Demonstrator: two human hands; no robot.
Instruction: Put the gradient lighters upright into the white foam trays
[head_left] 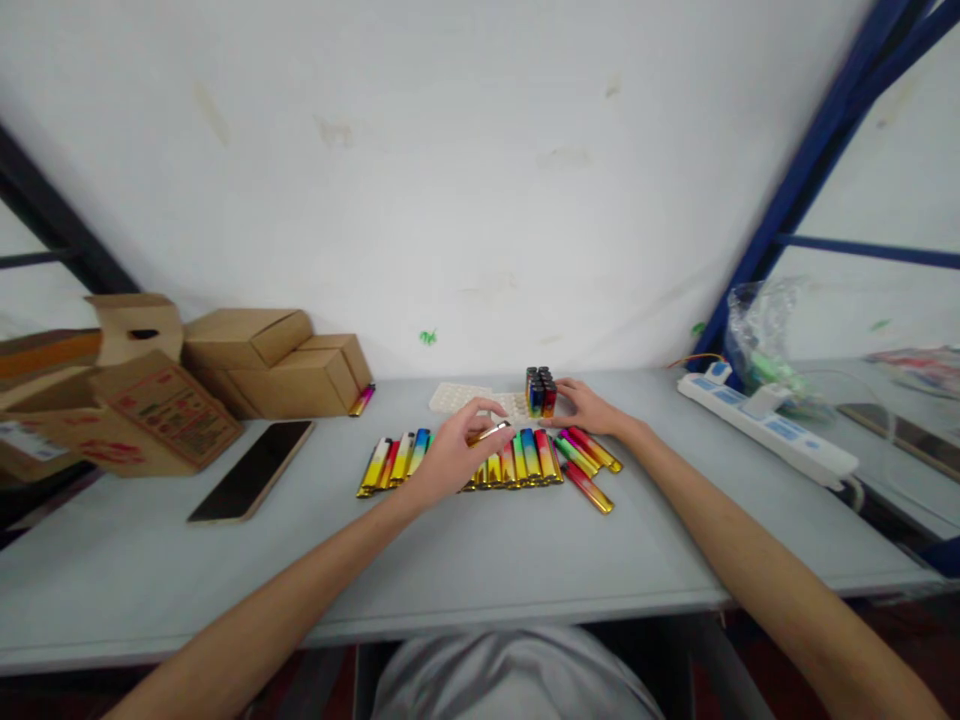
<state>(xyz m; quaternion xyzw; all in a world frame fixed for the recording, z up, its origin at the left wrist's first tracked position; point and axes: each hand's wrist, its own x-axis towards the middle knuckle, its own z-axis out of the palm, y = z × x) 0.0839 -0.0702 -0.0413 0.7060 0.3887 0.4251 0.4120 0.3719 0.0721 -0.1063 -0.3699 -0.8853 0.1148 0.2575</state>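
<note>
While my left hand point(450, 455) pinches one lighter point(489, 434) crosswise above the row of lighters point(517, 468) on the surface point(480, 560), I see my right hand point(589, 408) resting open-fingered against the upright lighters point(540, 392) in the white tray point(459, 398), just beyond.

grey table point(480, 560) against stained white wall point(450, 170).

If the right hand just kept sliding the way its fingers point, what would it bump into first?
The right hand points left, toward the small cluster of upright lighters standing in the white tray. Its fingertips look right beside that cluster, perhaps already touching, so it would likely meet those first, though depth is hard to judge.
</note>
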